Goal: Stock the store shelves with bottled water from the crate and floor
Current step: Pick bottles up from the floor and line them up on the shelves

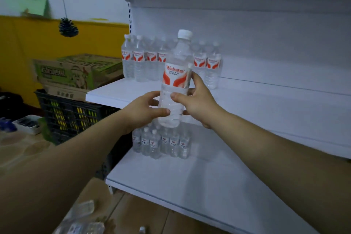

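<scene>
Between both hands | clear bottle [175, 80] upright | white cap, red-orange label

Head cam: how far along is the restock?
Done: a row of bottles on the upper shelf, a cluster on the lower shelf. In hand: left hand and right hand grip one upright bottle before the upper shelf. Left: blurred bottles on the floor; both shelves mostly bare.

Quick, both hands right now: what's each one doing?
Left hand: grips the water bottle low on its body.
Right hand: grips the same bottle, just below the label.
</scene>
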{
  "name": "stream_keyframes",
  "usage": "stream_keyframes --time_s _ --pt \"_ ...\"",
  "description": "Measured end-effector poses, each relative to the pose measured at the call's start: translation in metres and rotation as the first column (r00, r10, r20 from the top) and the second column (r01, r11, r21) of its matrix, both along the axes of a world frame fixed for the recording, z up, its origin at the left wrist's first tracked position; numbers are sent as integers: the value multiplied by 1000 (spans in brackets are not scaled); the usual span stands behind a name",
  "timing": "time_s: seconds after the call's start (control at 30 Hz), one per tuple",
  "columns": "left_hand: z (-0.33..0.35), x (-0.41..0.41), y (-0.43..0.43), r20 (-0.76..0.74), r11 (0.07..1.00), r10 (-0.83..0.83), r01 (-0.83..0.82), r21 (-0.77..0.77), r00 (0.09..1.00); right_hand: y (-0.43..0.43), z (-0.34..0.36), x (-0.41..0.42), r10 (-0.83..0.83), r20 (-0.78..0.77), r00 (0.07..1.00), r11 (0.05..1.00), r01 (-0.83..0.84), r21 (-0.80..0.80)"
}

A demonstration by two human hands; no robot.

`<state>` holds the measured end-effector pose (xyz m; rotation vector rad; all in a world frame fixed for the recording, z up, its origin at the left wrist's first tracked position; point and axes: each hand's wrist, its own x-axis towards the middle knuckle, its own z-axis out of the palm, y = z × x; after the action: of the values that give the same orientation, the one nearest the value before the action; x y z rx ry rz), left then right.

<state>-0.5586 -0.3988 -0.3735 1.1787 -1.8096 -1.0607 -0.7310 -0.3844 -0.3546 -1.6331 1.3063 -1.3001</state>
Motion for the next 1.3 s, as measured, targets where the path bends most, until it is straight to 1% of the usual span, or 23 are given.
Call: stream_keyframes --time_s 0.07,0.13,0.2,0.27,0.37,0.4,0.5,0.6,0.67,0.73,0.83,1.0,1.17,1.3 --pt "0 6 -26 164 999 48 -44 -29 985 -26 -2 -2 -57 -42 998 998 56 -18" --pt "-7 14 -51 357 993 106 -82 -83 928 -53 -4 -4 -93 -77 993 995 91 -30" --pt "-17 19 -76 510 987 142 -85 -133 849 -80 -6 -5 -101 -96 990 995 98 -36" --pt "-28 23 -102 607 983 176 -109 -145 775 -108 -9 -2 -99 -101 990 995 96 -32" --pt "-38 28 -136 763 973 232 -133 -190 603 -151 -14 7 -99 -88 991 995 97 -26" --pt "-40 30 -145 783 973 231 -127 -193 578 -163 -16 10 -99 -89 991 995 96 -29" --pt "-41 36 -173 800 975 223 -120 -188 557 -203 -20 19 -91 -88 992 996 89 -30" --pt "-35 46 -202 847 973 226 -147 -177 481 -238 -23 29 -83 -108 991 996 81 -27" --pt "-32 55 -220 865 975 210 -159 -153 455 -258 -25 35 -88 -134 987 996 83 -40" --pt "-35 61 -232 863 979 191 -159 -131 467 -275 -26 42 -98 -156 983 994 90 -57" --pt "-42 63 -239 859 980 197 -131 -152 473 -300 -28 52 -100 -179 979 993 88 -78" --pt "-46 67 -240 850 978 208 -100 -182 484 -335 -21 64 -79 -222 972 996 66 -66" --pt "-49 67 -241 838 974 223 -82 -210 498 -362 -23 71 -77 -206 975 995 63 -76" --pt "-49 67 -241 836 972 229 -79 -220 498 -375 -23 76 -53 -226 973 996 33 -88"
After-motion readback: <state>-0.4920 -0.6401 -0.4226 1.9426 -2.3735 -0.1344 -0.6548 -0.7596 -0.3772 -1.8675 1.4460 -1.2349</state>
